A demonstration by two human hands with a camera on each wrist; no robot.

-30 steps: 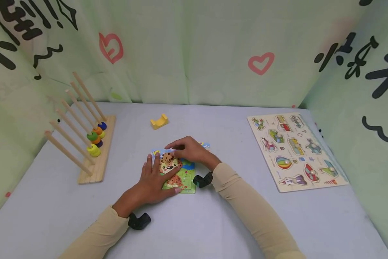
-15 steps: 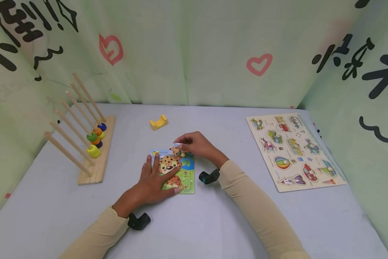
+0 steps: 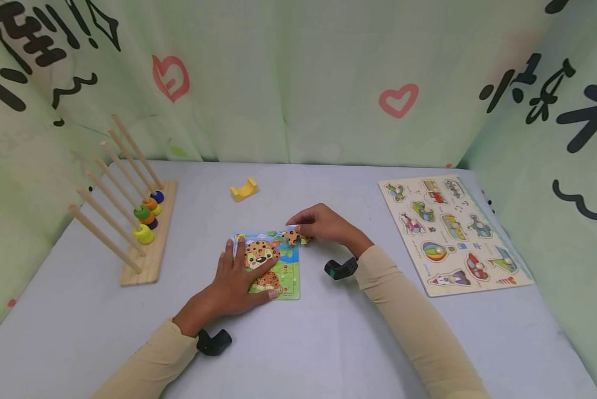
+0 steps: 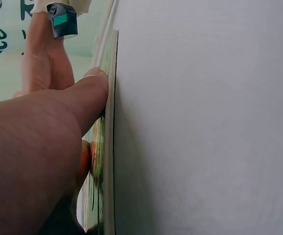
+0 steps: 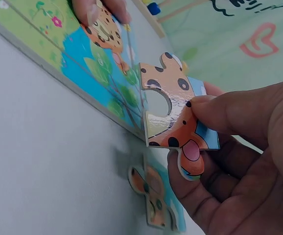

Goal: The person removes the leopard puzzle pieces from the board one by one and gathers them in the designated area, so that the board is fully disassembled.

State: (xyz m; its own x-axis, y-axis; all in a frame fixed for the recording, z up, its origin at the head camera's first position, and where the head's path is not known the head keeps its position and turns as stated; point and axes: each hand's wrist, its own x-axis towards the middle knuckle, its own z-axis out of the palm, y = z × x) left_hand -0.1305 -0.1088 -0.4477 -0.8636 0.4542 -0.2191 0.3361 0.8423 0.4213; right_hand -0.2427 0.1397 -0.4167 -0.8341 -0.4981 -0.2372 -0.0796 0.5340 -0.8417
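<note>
A small leopard jigsaw board [image 3: 284, 277] lies flat at the table's middle. My left hand [image 3: 238, 271] rests on it with straight fingers, pressing it down; its thumb [image 4: 90, 93] lies along the board's edge [image 4: 111, 147]. My right hand [image 3: 318, 224] hovers just past the board's far right corner and pinches a loose spotted orange puzzle piece [image 5: 173, 110] between thumb and fingers. Another loose piece [image 5: 153, 200] lies on the table under that hand.
A wooden peg rack [image 3: 149, 238] with coloured beads stands at the left. A yellow block [image 3: 244, 189] sits behind the board. A large wooden vehicle puzzle [image 3: 453, 233] lies at the right. Green printed curtains close in the table on three sides.
My right hand lifted a spotted piece off the board's top edge and carried it rightward, past the board's corner. The left hand stayed pressed on the board.
</note>
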